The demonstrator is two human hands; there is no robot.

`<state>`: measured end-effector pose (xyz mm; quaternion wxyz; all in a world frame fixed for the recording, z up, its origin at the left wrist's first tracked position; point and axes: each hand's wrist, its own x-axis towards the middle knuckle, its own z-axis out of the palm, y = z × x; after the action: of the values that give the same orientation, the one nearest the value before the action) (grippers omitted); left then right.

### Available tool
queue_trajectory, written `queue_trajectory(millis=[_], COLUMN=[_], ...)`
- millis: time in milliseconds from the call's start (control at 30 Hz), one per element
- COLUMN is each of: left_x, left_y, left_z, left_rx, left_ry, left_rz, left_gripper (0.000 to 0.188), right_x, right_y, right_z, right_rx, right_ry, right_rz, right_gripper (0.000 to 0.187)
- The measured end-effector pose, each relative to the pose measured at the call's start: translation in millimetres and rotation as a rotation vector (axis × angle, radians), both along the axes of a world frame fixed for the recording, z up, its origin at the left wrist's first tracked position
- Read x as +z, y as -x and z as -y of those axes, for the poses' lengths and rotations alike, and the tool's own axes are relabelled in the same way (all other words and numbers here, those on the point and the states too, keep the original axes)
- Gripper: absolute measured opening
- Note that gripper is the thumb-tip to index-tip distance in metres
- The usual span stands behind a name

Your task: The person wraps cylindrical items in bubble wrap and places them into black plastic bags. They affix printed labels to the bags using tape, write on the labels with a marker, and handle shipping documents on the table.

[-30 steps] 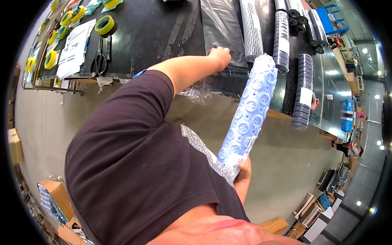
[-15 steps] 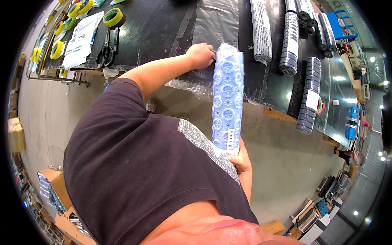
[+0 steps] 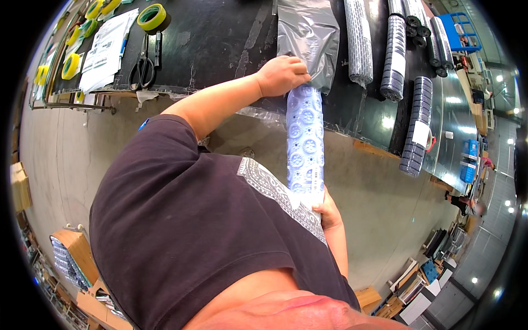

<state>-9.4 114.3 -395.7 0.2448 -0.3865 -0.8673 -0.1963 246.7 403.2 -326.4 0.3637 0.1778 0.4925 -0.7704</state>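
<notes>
A blue, translucent roll with an embossed round pattern points away from me, its near end by my body. My right hand is closed around that near end. A thin, clear greyish plastic bag lies on the table and covers the roll's far end. My left hand is closed on the bag's near edge, beside the roll, with the fingertips over the plastic. The bag's mouth is around the roll; the far end shows only faintly through it.
On the black table lie scissors, a tape roll and paper sheets at left. Wrapped rolls lie at right, one dark striped roll jutting past the edge. A cardboard box stands behind on the left.
The roll's far end has gone from outside the bag to inside it, moving away from me. My left hand has shifted slightly right, onto the bag's edge over the roll.
</notes>
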Motion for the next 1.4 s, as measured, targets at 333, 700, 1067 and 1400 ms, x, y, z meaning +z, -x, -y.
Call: queue_trajectory(millis=[333, 700, 1067, 1400], left_x=[-16.0, 2.1, -61.9, -43.3], left_y=[-17.4, -32.3, 142.7, 138.6], left_z=[4.0, 6.1, 47.7, 54.0], left_rx=[0.522, 0.205, 0.627, 0.479], left_ry=[-0.447, -0.314, -0.474, 0.010], left_rz=[0.933, 0.863, 0.945, 0.884], left_gripper=[0.073, 0.079, 0.059, 0.039], right_x=[11.5, -17.9, -78.3, -131.6], right_y=[10.0, 40.8, 215.5, 387.8], right_z=[33.2, 46.4, 151.9, 108.5], right_rx=[-0.038, -0.045, 0.030, -0.066], right_ry=[0.106, -0.374, -0.783, -1.129], right_rz=[0.006, -0.357, -0.421, -1.060], right_gripper=[0.103, 0.101, 0.104, 0.042])
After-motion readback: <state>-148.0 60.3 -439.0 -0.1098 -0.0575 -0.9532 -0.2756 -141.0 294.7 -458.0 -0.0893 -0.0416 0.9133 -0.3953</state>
